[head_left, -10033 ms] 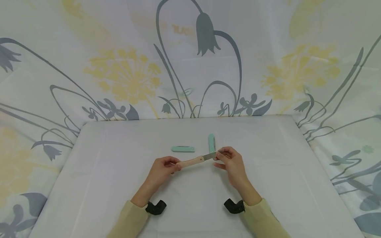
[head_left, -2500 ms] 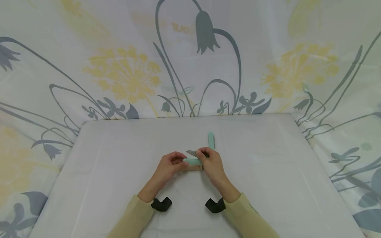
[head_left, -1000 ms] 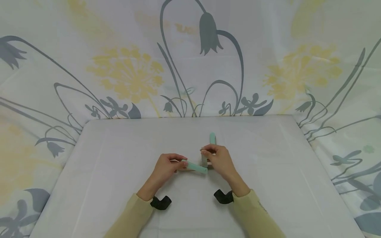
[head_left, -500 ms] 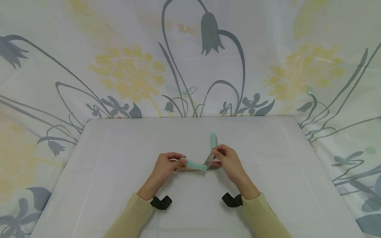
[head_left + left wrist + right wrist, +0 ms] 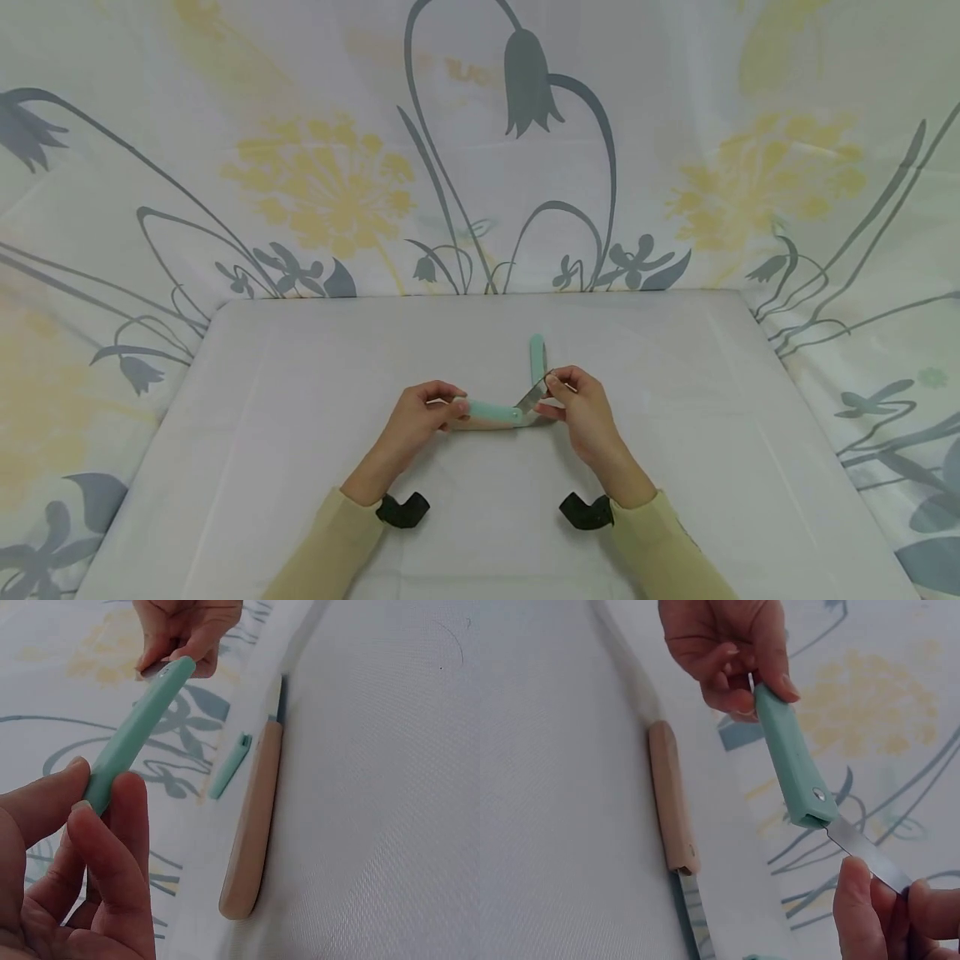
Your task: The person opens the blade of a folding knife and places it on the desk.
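Knives number 3. We judge 1 done: the beige knife (image 5: 671, 799) lies unfolded on the table (image 5: 300, 358). Just above it, our left hand (image 5: 414, 425) grips the green knife (image 5: 492, 412) by its handle and our right hand (image 5: 592, 421) pinches its blade (image 5: 866, 851), out but not yet straight. The far knife (image 5: 537, 358), folded, toward the table's far edge, looks left to do.

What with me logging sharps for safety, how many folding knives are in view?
3. One mint knife is held between the left hand and right hand; a beige knife lies below it on the table, blade out; a second mint knife lies farther back.
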Action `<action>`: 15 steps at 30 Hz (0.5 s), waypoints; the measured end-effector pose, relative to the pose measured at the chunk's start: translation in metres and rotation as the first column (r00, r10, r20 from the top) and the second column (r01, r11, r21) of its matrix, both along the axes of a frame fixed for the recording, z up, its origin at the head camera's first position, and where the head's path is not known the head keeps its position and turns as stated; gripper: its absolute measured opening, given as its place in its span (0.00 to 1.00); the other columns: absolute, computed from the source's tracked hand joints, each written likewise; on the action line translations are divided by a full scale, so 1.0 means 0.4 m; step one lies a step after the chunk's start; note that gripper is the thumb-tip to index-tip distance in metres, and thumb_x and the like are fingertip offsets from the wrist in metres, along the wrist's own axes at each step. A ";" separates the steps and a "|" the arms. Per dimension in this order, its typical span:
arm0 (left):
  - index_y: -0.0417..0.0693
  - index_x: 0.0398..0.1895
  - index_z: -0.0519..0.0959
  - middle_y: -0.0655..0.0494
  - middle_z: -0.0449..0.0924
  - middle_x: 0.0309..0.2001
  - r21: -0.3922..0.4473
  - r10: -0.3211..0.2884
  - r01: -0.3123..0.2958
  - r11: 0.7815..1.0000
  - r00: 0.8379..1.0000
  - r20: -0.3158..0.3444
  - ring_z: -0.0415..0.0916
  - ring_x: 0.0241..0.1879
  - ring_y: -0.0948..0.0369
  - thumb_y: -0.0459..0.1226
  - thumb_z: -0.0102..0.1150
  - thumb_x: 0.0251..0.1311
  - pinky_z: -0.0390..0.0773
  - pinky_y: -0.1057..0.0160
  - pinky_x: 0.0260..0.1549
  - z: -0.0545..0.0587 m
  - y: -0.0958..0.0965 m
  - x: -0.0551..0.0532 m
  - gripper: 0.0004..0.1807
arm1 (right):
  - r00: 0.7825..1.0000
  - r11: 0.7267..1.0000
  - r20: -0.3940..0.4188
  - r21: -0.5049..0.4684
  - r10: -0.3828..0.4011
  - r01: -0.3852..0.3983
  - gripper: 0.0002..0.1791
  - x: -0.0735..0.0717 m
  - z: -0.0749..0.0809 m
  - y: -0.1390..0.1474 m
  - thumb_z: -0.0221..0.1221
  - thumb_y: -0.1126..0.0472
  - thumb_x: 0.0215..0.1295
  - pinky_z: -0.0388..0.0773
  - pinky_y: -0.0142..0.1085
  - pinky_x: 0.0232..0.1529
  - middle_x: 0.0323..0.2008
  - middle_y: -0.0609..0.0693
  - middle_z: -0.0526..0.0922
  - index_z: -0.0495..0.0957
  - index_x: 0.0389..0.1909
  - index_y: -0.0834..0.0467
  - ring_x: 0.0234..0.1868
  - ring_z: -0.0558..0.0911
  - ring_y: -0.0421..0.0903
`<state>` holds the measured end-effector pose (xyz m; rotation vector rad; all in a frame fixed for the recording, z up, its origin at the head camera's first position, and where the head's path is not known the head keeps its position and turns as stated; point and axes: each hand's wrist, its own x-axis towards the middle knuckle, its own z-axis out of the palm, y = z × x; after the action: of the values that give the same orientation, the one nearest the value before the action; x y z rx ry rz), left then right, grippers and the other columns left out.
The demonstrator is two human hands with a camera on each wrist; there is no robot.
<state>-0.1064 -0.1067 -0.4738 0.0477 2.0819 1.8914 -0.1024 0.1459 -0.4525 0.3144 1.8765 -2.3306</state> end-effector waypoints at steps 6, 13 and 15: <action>0.33 0.48 0.80 0.55 0.82 0.35 -0.010 -0.025 0.025 1.000 1.000 0.005 0.84 0.42 0.46 0.31 0.64 0.63 0.77 0.60 0.34 0.003 -0.007 0.002 0.13 | 0.999 0.999 0.005 -0.014 -0.035 0.035 0.06 0.000 0.001 -0.001 0.50 0.72 0.74 0.83 0.37 0.38 0.37 0.57 0.71 0.69 0.43 0.74 0.35 0.78 0.43; 0.36 0.45 0.81 0.53 0.82 0.34 -0.004 -0.045 0.045 0.999 0.999 0.012 0.82 0.35 0.58 0.33 0.70 0.57 0.76 0.60 0.33 0.005 -0.008 0.003 0.14 | 0.997 0.996 0.007 -0.023 -0.082 0.082 0.08 0.001 0.003 0.001 0.48 0.71 0.75 0.83 0.38 0.40 0.36 0.54 0.71 0.68 0.45 0.75 0.40 0.76 0.46; 0.36 0.42 0.81 0.52 0.81 0.33 -0.006 -0.047 0.047 0.999 0.999 0.016 0.80 0.33 0.60 0.32 0.72 0.55 0.76 0.61 0.32 0.005 -0.008 0.003 0.14 | 0.996 0.995 0.013 -0.037 -0.094 0.094 0.06 0.001 0.002 0.002 0.48 0.71 0.76 0.83 0.38 0.41 0.36 0.54 0.71 0.69 0.44 0.73 0.40 0.76 0.45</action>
<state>-0.1054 -0.1099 -0.4719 0.0791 2.0579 1.8514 -0.1018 0.1465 -0.4515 0.4197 1.8493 -2.4152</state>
